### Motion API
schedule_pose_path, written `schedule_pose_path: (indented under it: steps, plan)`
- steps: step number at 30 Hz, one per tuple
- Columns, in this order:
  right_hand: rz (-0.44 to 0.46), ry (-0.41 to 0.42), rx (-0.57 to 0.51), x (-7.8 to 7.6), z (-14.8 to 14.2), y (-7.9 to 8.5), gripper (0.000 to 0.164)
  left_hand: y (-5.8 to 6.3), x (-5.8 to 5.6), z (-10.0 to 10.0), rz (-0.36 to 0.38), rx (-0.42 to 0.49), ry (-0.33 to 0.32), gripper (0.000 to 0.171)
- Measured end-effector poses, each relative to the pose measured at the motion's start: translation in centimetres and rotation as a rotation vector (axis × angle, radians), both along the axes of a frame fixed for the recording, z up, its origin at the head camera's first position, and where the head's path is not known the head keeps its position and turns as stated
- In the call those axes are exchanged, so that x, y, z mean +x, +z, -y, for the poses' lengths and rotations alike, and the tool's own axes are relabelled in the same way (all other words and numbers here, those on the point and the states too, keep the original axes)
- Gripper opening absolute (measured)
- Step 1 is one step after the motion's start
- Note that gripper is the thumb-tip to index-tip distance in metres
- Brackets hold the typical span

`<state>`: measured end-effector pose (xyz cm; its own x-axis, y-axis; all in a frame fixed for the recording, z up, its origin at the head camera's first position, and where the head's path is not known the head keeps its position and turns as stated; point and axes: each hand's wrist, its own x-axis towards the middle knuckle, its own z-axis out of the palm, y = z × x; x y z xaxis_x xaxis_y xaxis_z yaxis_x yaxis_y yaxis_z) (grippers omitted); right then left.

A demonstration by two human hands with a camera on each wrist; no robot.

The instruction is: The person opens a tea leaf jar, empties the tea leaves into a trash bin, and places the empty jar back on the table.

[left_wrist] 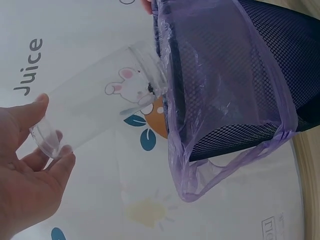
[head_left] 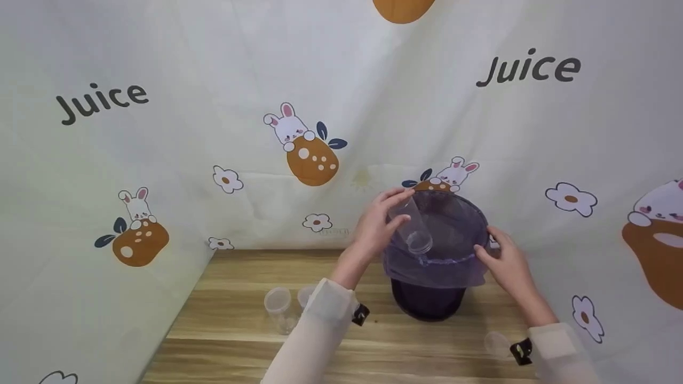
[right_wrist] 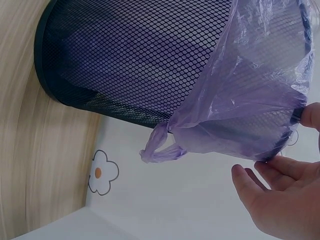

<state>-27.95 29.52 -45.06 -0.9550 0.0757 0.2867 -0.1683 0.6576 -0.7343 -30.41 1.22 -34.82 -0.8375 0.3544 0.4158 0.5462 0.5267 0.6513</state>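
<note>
My left hand (head_left: 376, 224) grips a clear plastic jar (head_left: 414, 228) near its base. The jar tilts, mouth down, over the opening of a dark mesh trash bin (head_left: 427, 304). In the left wrist view thumb and fingers wrap the base of the see-through jar (left_wrist: 95, 105), its mouth right at the bin's rim. A thin purple trash bag (right_wrist: 215, 110) lines the bin and is folded down over its rim. My right hand (head_left: 507, 261) pinches the right side of the rim through the bag, thumb on one side and fingers on the other.
A clear jar (head_left: 282, 312) with a whitish lid stands on the wooden table (head_left: 235, 272), another partly hidden behind the left sleeve. A round clear lid (head_left: 497, 344) lies near the right wrist. Printed cloth (head_left: 256, 80) hangs behind and at both sides.
</note>
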Motion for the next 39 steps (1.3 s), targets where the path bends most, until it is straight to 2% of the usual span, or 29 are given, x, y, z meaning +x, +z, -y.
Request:
schedule_pose_path:
  steps: [7, 12, 17, 22, 26, 29, 34, 39]
  plan:
    - [-0.009, -0.003, 0.002, 0.1, 0.3, -0.1, 0.062, -0.1, 0.3, 0.0, -0.024, -0.029, 0.018, 0.046]
    - [-0.008, -0.004, -0.016, 0.0, 0.5, -0.2, 0.062, -0.2, 0.4, 0.2, -0.024, -0.009, 0.046, 0.045]
    - [-0.006, -0.003, -0.083, 0.1, 0.6, -0.2, 0.062, -0.5, 0.6, 0.6, -0.046, 0.008, 0.064, 0.045]
    - [-0.043, -0.03, -0.139, 0.7, 0.5, -0.8, 0.061, -0.6, 0.7, 1.0, -0.063, 0.034, 0.089, 0.045]
    - [-0.074, -0.065, -0.131, 1.5, -0.1, -1.8, 0.056, -0.6, 0.7, 1.1, -0.053, 0.05, 0.089, 0.044]
    - [-0.065, -0.065, -0.122, 2.1, -0.8, -2.8, 0.053, -0.7, 0.7, 1.1, -0.051, 0.053, 0.092, 0.045]
    - [0.016, -0.042, -0.034, 2.9, -1.9, -4.8, 0.049, -0.9, 0.7, 1.3, -0.064, 0.07, 0.093, 0.044]
    - [0.138, 0.017, 0.066, 3.2, -2.8, -7.1, 0.047, -1.2, 0.8, 1.5, -0.063, 0.093, 0.096, 0.041]
